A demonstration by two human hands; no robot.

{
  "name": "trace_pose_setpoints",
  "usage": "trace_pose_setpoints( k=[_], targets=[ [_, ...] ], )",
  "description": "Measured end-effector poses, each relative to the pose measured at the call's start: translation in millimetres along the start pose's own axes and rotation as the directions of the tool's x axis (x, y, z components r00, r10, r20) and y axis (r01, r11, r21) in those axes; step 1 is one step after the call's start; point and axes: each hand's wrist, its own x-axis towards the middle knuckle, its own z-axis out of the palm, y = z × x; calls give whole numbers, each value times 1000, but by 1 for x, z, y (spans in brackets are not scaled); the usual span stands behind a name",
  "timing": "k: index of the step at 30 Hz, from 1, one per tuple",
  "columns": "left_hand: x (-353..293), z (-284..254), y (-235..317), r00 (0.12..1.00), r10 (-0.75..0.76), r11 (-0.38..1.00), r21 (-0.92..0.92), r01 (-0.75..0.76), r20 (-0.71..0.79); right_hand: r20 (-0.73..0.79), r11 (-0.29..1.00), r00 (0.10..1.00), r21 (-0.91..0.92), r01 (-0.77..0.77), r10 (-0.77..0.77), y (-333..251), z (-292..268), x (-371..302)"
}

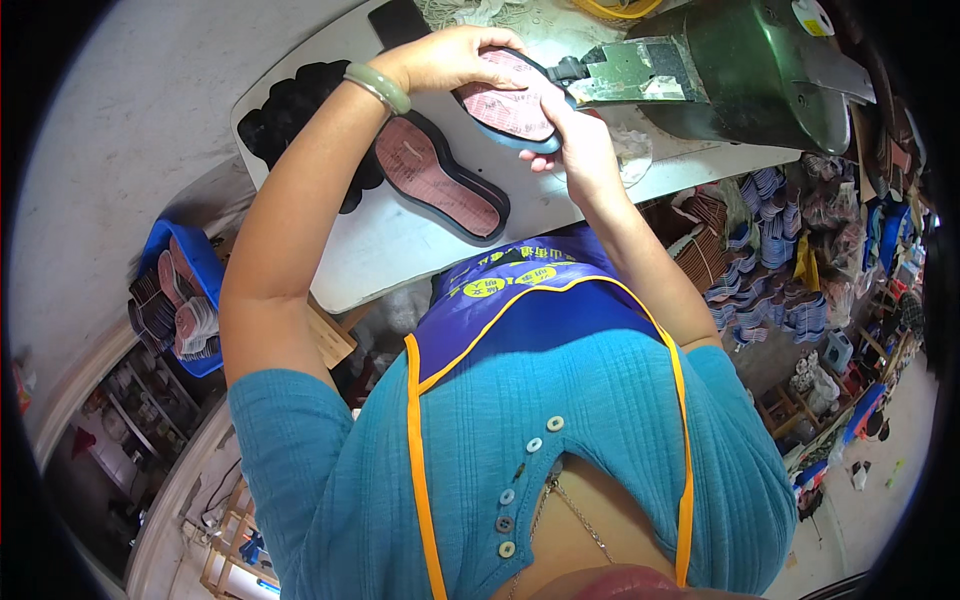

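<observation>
Both my hands grip a shoe sole [508, 108] with a pink printed face and a dark blue rim, close beside the head of a green sewing machine [640, 72]. My left hand [455, 62] closes over its far left edge, thumb on the pink face. My right hand [582, 145] clasps the near right edge, with the thumb on top and fingertips curled beneath. A second pink-faced sole [435, 172] lies on the white table [350, 265], partly over another dark one. Where the machine's needle meets the held sole is hard to make out.
Several black pieces [300, 105] are heaped on the table's left. A blue crate [185, 240] with stacked soles stands at the left. Bundles of soles [770, 255] crowd the floor at the right. Pale cord [485, 12] lies at the table's far side.
</observation>
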Motion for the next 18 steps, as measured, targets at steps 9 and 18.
trace_pose_setpoints(
  k=[9,18],
  targets=[
    [-30,43,0,957,-57,988,-154,13,-285,-1,995,999,-89,-37,37,3,-17,-2],
    [-35,66,-9,824,-39,989,-140,-49,-565,114,999,992,18,48,-49,17,-9,-2]
  ],
)
